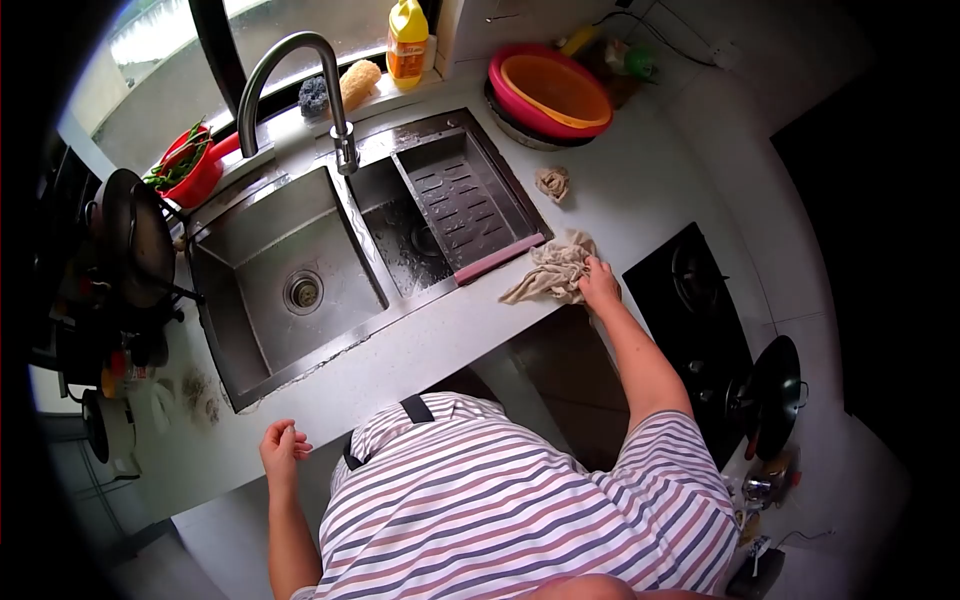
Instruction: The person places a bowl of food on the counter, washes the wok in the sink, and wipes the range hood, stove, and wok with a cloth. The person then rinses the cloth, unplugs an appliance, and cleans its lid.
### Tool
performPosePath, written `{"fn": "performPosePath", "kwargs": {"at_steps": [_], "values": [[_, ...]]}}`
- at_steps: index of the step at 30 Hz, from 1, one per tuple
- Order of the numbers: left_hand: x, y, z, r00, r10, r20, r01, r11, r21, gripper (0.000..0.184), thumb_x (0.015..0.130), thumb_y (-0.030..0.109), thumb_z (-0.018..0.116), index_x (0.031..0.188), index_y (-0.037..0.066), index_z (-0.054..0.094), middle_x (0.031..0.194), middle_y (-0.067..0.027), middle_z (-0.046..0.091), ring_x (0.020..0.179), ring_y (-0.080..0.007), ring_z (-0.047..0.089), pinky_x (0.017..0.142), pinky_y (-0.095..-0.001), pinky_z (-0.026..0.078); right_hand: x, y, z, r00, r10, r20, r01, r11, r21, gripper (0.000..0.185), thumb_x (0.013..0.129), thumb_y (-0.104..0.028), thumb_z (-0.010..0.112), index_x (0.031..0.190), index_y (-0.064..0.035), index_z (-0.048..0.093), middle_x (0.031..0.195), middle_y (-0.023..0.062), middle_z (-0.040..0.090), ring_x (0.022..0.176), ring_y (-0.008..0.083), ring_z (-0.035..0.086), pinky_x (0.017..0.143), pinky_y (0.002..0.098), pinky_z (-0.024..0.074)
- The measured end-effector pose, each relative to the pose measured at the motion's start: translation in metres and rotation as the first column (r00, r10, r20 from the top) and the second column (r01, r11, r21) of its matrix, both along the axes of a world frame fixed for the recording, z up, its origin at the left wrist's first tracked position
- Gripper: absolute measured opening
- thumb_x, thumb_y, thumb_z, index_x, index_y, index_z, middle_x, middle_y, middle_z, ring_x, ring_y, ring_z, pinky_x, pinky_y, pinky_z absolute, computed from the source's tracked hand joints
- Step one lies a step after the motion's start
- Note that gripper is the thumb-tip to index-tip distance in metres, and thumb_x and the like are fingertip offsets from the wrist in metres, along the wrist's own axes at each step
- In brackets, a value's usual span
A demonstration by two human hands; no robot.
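My right hand (600, 286) is closed on a crumpled beige cloth (553, 268), which lies on the white countertop (420, 345) by the sink's front right corner. A second, smaller balled cloth (552, 183) rests on the counter farther back. My left hand (285, 441) hovers near the counter's front edge at the left, its fingers loosely curled and slightly apart, with nothing in them. Between the hands and the window sits the steel double sink (290, 250), with a slotted drain tray (455, 200) over part of its right basin.
A curved faucet (290, 45) rises behind the sink. Red and orange basins (555, 90) are stacked at the back right. A black cooktop (690, 320) lies right of my arm, with a wok (775, 395) beyond. At the left stand pans (135, 235) and a red colander (195, 175) of green vegetables.
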State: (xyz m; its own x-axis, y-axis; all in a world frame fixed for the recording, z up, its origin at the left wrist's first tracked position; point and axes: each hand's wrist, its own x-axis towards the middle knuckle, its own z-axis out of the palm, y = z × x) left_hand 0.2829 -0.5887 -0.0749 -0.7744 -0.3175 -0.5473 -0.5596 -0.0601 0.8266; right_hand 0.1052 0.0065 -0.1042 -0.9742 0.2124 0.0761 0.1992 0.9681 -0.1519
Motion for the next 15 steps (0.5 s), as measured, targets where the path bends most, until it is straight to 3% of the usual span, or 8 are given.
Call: {"fn": "performPosePath", "kwargs": {"at_steps": [2,4,6,9,12,14,15], "values": [[-0.009,0.008,0.011,0.999,-0.047,-0.008,0.047,0.999,0.010,0.015,0.089,0.013,0.048,0.097,0.003,0.055,0.069,-0.0050,0.057,0.052,-0.0113,0.056,0.044,-0.0206,0.042,-0.004,-0.004,0.002,0.983,-0.147,0.113,0.152,0.988,-0.040,0.031,0.074,-0.021,0.055,0.101,-0.0069,0.050,0.101,0.0175,0.054,0.090,0.0371,0.055,0.075,0.0454,0.0468],[-0.012,0.006,0.012,0.994,-0.094,-0.058,0.094,0.996,-0.006,0.015,0.088,0.013,0.048,0.097,0.003,0.055,0.069,-0.0050,0.057,0.052,-0.0112,0.055,0.044,-0.0206,0.042,0.009,-0.044,0.008,0.970,-0.109,0.219,0.133,0.986,-0.096,0.033,0.073,-0.025,0.057,0.097,-0.0035,0.050,0.094,0.0230,0.058,0.088,0.0384,0.057,0.075,0.0474,0.0464],[-0.012,0.005,0.012,0.987,-0.132,-0.091,0.132,0.991,-0.013,0.013,0.088,0.011,0.049,0.096,0.002,0.055,0.069,-0.0048,0.057,0.052,-0.0108,0.055,0.043,-0.0203,0.042,0.033,-0.095,0.015,0.954,0.062,0.293,-0.013,0.986,-0.166,0.030,0.074,-0.026,0.056,0.092,-0.0024,0.049,0.080,0.0229,0.061,0.077,0.0404,0.059,0.069,0.0476,0.0474],[-0.010,0.008,0.007,0.983,-0.170,-0.069,0.170,0.985,-0.019,0.014,0.087,0.011,0.049,0.097,0.003,0.054,0.069,-0.0050,0.057,0.052,-0.0110,0.055,0.043,-0.0200,0.042,0.060,-0.190,0.021,0.866,0.350,0.357,-0.218,0.907,-0.359,0.027,0.074,-0.025,0.055,0.088,-0.0022,0.050,0.077,0.0210,0.061,0.072,0.0380,0.060,0.064,0.0482,0.0466],[-0.014,0.022,0.003,0.969,-0.236,-0.067,0.239,0.970,0.039,0.024,0.086,0.013,0.051,0.108,0.003,0.049,0.079,-0.0079,0.057,0.059,-0.0131,0.057,0.043,-0.0213,0.044,0.070,-0.289,-0.008,0.721,0.666,0.192,-0.450,0.661,-0.601,0.023,0.072,-0.022,0.055,0.085,-0.0034,0.052,0.076,0.0206,0.060,0.072,0.0383,0.058,0.064,0.0482,0.0451],[-0.018,0.037,0.003,0.953,-0.291,-0.080,0.291,0.957,-0.014,0.040,0.085,0.018,0.055,0.121,0.004,0.042,0.092,-0.0103,0.056,0.070,-0.0145,0.058,0.044,-0.0223,0.046,0.075,-0.353,-0.013,0.620,0.775,0.123,-0.482,0.499,-0.720,0.018,0.069,-0.017,0.055,0.079,-0.0022,0.056,0.076,0.0214,0.060,0.072,0.0387,0.058,0.064,0.0476,0.0448],[-0.018,0.041,0.003,0.946,-0.315,-0.070,0.309,0.947,-0.085,0.045,0.085,0.019,0.056,0.124,0.005,0.040,0.098,-0.0102,0.056,0.073,-0.0130,0.057,0.043,-0.0209,0.044,0.078,-0.385,-0.053,0.580,0.803,-0.139,-0.573,0.280,-0.771,0.018,0.067,-0.016,0.056,0.076,-0.0006,0.056,0.072,0.0204,0.059,0.063,0.0330,0.059,0.056,0.0442,0.0453]]}}
